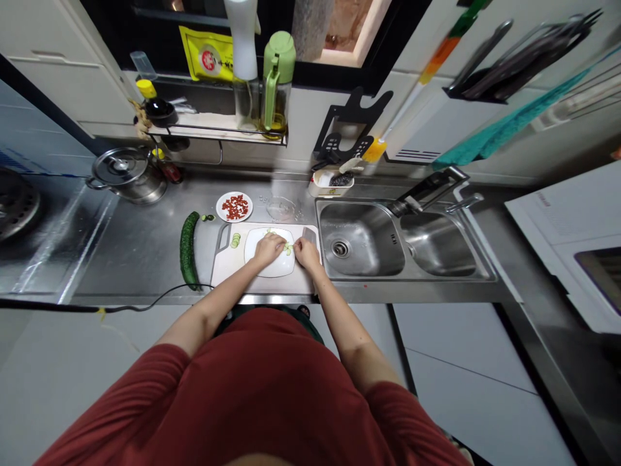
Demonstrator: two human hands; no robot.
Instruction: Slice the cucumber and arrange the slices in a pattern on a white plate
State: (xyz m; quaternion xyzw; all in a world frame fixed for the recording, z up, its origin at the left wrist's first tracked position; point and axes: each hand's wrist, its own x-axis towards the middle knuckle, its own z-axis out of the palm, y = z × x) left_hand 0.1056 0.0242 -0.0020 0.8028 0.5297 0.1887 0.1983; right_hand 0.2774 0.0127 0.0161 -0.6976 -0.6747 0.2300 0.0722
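Over a white square plate (266, 270) on the cutting board (227, 270), both my hands work close together. My left hand (270, 248) has its fingers pressed together at pale green cucumber slices (288, 249) near the plate's right side. My right hand (306, 253) is closed in a pinch at the same slices, just past the plate's edge. The fingertips are small here and partly hide what they grip. A short stack of cucumber slices (235, 241) sits on the board left of the plate. A grey blade-like piece (309, 235) lies by my right hand.
A whole cucumber (187, 249) lies left of the board, with cut ends (208, 218) beside it. Behind stands a plate of chopped red pieces (236, 207). A double sink (361, 239) is on the right, a lidded pot (127, 175) at back left. A black cable (155, 301) crosses the front edge.
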